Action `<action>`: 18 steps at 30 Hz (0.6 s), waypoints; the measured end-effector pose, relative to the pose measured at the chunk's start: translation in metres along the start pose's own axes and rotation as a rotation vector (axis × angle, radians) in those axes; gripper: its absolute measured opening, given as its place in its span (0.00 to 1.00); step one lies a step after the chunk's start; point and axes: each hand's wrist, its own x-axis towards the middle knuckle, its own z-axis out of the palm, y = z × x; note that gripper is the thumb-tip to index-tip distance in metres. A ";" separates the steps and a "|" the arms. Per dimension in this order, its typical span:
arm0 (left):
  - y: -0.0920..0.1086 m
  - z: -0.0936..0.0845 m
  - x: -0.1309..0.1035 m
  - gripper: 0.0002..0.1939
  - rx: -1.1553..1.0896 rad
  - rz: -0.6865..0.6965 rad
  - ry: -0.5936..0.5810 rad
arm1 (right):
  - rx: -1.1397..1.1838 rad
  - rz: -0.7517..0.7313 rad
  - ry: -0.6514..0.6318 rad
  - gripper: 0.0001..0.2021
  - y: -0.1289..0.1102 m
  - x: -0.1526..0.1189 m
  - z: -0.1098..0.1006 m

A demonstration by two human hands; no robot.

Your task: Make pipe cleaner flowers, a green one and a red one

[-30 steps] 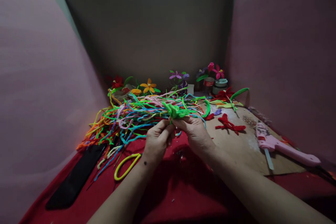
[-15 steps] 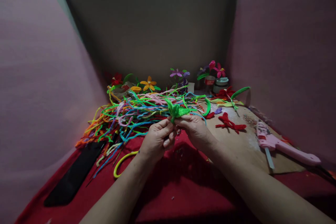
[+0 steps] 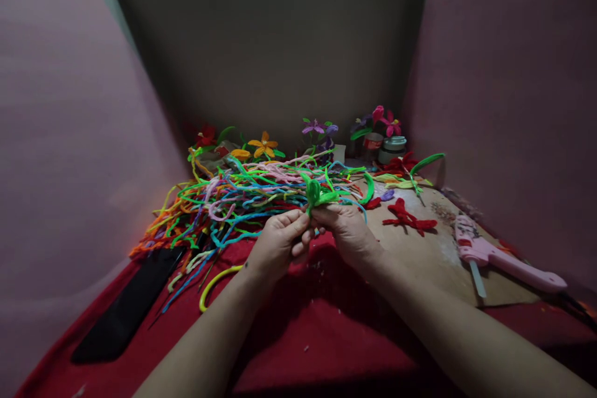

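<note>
A bright green pipe-cleaner piece with leaf-like loops (image 3: 314, 191) is held up at the middle of the view. My left hand (image 3: 283, 237) pinches its lower end between thumb and fingers. From the other side my right hand (image 3: 346, 230) grips the same piece, its fingertips close to the left ones. Both hands are closed, and the fingers partly hide the base of the piece. Just behind it spreads a large heap of coloured pipe cleaners (image 3: 261, 183). A red pipe-cleaner piece (image 3: 409, 219) lies to the right of my right hand.
A pink glue gun (image 3: 508, 261) rests on a brown board (image 3: 420, 267) at right. Yellow scissor-like handles (image 3: 209, 291) and a flat black object (image 3: 128, 311) lie on the red cloth (image 3: 280, 348) at left. Pipe-cleaner flowers (image 3: 263, 146) and a jar (image 3: 392, 148) stand behind.
The green piece has turned in my fingers, so its loops face another way and look narrower. Both hands stay close together in nearly the same place.
</note>
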 end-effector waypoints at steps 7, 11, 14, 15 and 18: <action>-0.014 0.003 -0.003 0.03 0.807 0.492 0.380 | -0.101 -0.079 0.158 0.11 -0.004 -0.007 0.008; -0.014 0.002 -0.003 0.06 0.814 0.520 0.384 | -0.076 -0.066 0.147 0.11 -0.004 -0.008 0.010; -0.008 0.004 -0.002 0.11 0.577 0.357 0.301 | 0.013 -0.061 0.105 0.08 -0.006 -0.007 0.011; -0.005 0.004 -0.002 0.12 0.464 0.287 0.251 | 0.046 -0.060 0.083 0.07 -0.006 -0.007 0.011; 0.000 0.004 -0.002 0.14 0.161 0.137 0.094 | 0.090 -0.020 -0.036 0.10 -0.006 -0.004 0.007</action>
